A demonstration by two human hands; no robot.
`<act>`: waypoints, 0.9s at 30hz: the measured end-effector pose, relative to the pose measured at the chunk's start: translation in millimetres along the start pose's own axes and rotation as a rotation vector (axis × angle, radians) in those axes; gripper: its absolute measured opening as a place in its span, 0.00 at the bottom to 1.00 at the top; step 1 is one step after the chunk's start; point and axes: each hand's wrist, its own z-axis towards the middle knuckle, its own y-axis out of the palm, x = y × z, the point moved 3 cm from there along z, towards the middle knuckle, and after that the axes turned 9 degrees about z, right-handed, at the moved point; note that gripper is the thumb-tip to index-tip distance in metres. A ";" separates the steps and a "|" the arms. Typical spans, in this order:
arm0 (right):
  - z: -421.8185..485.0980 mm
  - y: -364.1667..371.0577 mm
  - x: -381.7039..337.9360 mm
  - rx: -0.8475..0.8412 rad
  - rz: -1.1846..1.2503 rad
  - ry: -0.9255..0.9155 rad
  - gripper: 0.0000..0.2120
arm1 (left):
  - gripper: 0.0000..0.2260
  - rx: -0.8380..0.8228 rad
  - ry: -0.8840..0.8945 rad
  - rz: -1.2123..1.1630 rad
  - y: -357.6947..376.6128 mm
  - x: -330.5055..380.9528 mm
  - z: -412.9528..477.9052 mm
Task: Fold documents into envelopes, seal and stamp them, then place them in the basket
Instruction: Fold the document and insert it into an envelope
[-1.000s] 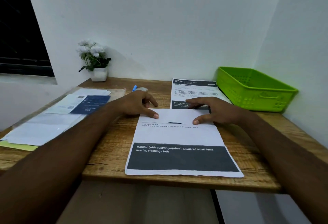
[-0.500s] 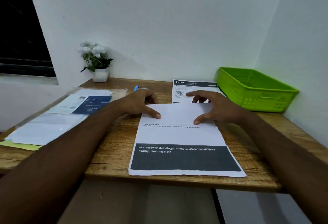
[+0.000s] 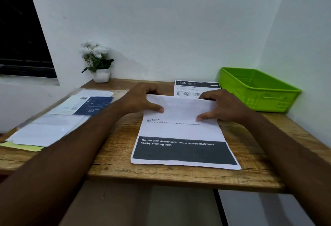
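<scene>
sheet (image 3: 180,130) long axis runs away from body; top flap folded toward us. left hand (image 3: 143,100), right hand (image 3: 222,107) pinch flap corners, equally near, crease line between.

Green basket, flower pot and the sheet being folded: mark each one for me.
Green basket (image 3: 279,94), head view, front wall near the handle slot.
Flower pot (image 3: 101,75), head view, white pot's front face.
Sheet being folded (image 3: 180,130), head view, white band above the dark block.
</scene>
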 end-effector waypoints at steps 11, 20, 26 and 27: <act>-3.4 -0.9 -5.2 -0.099 -0.067 -0.029 0.13 | 0.08 -0.165 0.024 0.073 -0.3 0.2 -0.7; -5.8 2.3 -10.9 -0.185 -0.042 -0.020 0.12 | 0.07 -0.318 0.034 0.192 1.2 -0.9 -1.2; -4.9 3.4 -9.7 -0.230 0.011 -0.040 0.09 | 0.25 -0.476 -0.030 0.156 -3.0 12.7 -9.9; -5.0 3.4 -9.2 -0.234 0.018 -0.038 0.09 | 0.27 -0.496 -0.044 0.100 -4.1 13.4 -11.5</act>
